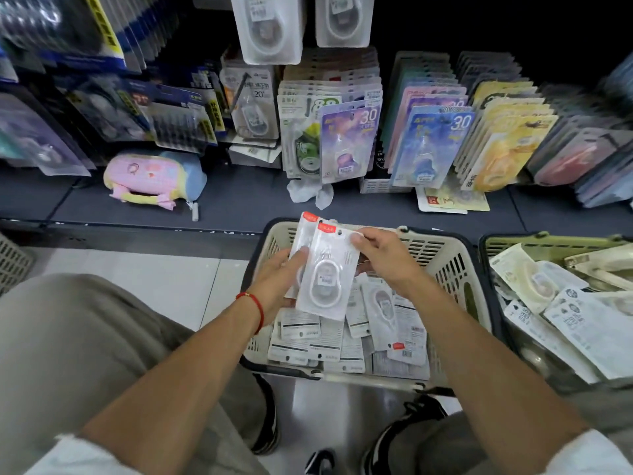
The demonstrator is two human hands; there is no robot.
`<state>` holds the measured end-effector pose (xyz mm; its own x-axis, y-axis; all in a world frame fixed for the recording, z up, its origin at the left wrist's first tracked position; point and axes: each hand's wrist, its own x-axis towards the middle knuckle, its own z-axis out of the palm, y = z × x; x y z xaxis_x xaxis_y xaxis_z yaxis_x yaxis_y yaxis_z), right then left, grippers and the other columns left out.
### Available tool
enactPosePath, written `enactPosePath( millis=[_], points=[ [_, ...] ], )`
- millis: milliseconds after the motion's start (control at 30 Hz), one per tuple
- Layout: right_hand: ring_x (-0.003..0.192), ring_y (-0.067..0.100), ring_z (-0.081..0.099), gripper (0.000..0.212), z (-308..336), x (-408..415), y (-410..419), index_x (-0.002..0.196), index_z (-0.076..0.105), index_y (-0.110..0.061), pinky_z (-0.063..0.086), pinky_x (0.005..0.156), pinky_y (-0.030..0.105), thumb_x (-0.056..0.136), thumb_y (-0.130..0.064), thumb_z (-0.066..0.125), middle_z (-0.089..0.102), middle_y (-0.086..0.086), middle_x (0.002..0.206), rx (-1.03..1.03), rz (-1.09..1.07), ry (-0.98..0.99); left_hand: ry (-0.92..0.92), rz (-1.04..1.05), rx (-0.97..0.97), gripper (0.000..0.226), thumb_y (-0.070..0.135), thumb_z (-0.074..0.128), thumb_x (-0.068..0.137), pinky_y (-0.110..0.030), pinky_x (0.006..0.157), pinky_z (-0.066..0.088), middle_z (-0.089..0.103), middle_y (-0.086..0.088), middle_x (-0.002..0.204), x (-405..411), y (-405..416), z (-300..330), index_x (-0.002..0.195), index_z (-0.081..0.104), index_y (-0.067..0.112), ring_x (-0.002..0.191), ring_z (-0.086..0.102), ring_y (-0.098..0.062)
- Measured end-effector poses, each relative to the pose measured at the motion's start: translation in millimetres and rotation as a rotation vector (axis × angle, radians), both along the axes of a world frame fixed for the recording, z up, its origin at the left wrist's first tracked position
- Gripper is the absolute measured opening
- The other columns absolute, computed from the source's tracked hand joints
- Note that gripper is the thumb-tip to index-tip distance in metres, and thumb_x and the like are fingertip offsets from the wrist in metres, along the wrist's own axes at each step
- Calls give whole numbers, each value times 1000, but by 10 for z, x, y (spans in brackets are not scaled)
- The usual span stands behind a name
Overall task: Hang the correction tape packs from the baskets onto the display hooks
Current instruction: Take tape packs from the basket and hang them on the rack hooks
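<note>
Left hand (274, 286) palm hidden behind packs (325, 275).

I see glossy clear-plastic packs (325, 275) with paper backing, a matt slotted plastic basket (442, 255), a soft cloth pouch (154, 176).

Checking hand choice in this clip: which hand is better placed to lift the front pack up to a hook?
Probably the right hand: it pinches the front pack at its top edge near the hang hole, while the left hand holds both packs from below.
</note>
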<state>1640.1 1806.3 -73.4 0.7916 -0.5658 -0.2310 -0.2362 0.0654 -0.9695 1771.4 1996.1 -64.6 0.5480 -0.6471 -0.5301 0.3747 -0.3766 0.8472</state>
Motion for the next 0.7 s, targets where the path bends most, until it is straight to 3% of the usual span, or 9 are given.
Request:
enactPosePath(
  millis=[100,167,267,367,467,700],
  points=[
    [65,19,72,19,-163,24,139,99,74,-5,62,58,33,107,-17,61,76,5,77,60,-59,32,44,-142,-10,58,31,92,78,-48,93,61,77,-1,122,-52,31,-98,129,64,30,110,75,-24],
    [70,23,70,25,-343,-25,153,99,73,-4,64,60,40,105,-27,65,75,9,82,29,-116,132,4,-125,38,56,16,92,78,-44,92,61,78,0,121,-71,64,-179,123,64,34,110,74,-22],
    [100,31,69,35,-729,-308,43,114,67,-4,60,87,46,106,-37,60,70,16,111,-348,-35,631,-6,-73,79,55,17,91,81,-45,94,61,77,1,121,-59,139,-274,126,63,34,112,72,-22],
    [139,39,47,65,-1104,-636,91,151,40,-1,46,112,49,105,-45,57,43,23,150,-388,174,1061,34,-31,89,56,23,92,80,-51,94,62,78,-1,118,-17,210,-307,128,64,30,109,75,-25],
    [145,41,36,84,-1284,-698,217,155,28,0,40,117,50,99,-48,67,34,23,155,-406,178,1077,97,-36,83,64,34,93,71,-49,84,65,80,-1,114,-8,240,-295,127,63,28,104,78,-24],
    [115,33,61,70,-1116,-666,132,133,42,-17,56,93,42,80,-23,87,61,14,130,-366,157,819,106,-3,160,49,39,81,90,-59,84,64,74,-3,126,-14,195,-258,133,60,30,113,72,-30]
  ],
)
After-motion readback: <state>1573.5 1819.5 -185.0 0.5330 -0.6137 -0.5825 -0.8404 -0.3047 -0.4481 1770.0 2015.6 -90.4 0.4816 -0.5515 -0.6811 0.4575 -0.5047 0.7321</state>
